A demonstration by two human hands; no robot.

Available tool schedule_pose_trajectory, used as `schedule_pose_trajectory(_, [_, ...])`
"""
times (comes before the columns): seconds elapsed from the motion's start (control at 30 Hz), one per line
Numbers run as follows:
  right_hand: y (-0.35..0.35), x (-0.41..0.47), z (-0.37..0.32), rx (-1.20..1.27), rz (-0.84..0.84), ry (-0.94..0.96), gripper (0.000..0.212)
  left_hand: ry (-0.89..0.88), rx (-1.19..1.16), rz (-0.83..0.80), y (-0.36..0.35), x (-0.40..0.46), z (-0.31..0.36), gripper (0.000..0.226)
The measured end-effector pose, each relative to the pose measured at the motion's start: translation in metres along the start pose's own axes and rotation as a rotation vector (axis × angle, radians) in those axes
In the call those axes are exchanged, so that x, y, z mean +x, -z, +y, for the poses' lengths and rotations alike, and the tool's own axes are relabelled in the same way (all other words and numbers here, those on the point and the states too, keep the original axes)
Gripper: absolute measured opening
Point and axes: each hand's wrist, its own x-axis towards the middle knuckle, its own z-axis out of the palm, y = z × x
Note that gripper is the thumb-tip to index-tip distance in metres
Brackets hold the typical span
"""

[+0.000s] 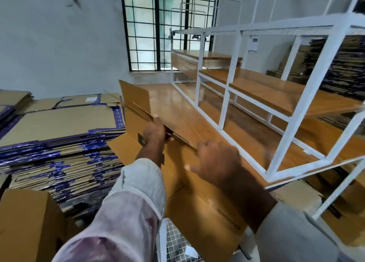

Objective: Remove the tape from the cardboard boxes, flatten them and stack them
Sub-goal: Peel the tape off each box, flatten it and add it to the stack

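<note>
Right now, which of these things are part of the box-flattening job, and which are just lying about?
Part of the job:
- cardboard box being flattened
- left hand gripping its edge
- right hand resting on it
- stack of flattened boxes with blue tape

Just lying about:
- white metal rack
- barred window
- wooden table

Looks like a storeroom/packing area to me: flattened cardboard stack [59, 143] at 9 o'clock, more piles [343, 64] at 2, white metal shelving [276, 83] at 1.

A wooden table [177, 103] carries a white metal rack [280, 103] and a cardboard box [136, 111].
</note>
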Motion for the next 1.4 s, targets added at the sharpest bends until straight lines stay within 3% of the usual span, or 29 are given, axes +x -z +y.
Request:
schedule_pose_trajectory(0.17, [-0.016,-0.004,0.015,-0.032,0.089,0.056,0.028,0.032,0.048,-0.199,-0.006,0.004,-0.001,0.038])
schedule_pose_trajectory(0.43, [-0.014,-0.001,0.031,-0.048,0.201,0.060,0.022,-0.036,0.142,-0.211,-0.005,0.000,0.018,0.012])
schedule_pose_trajectory(0.53, [-0.001,0.011,0.035,-0.057,0.291,0.053,0.022,-0.036,0.000,-0.146,0.002,0.002,0.031,0.022])
schedule_pose_trajectory(0.73, [0.010,0.040,0.041,-0.064,0.438,0.152,0.040,-0.042,-0.313,-0.057,0.029,-0.005,0.037,0.033])
schedule_pose_trajectory(0.83, [-0.011,0.059,0.049,-0.064,0.361,0.173,0.053,0.017,-0.428,-0.017,0.044,-0.007,0.009,0.035])
schedule_pose_trajectory(0.93, [-0.049,0.072,0.063,-0.072,0.301,0.196,0.061,0.091,-0.444,0.022,0.046,-0.018,-0.032,0.009])
schedule_pose_trajectory(1.03, [-0.100,0.075,0.084,-0.039,0.199,0.205,0.060,0.192,-0.455,-0.001,0.042,-0.033,-0.084,0.012])
schedule_pose_trajectory(1.13, [-0.154,0.069,0.103,-0.048,0.104,0.207,0.059,0.278,-0.397,0.048,0.040,-0.046,-0.138,0.029])
schedule_pose_trajectory(1.2, [-0.185,0.061,0.113,-0.043,0.036,0.218,0.061,0.343,-0.329,0.064,0.038,-0.060,-0.168,0.027])
schedule_pose_trajectory(1.4, [-0.239,0.043,0.149,-0.019,-0.145,0.207,0.068,0.511,-0.101,-0.105,0.030,-0.099,-0.222,0.024])
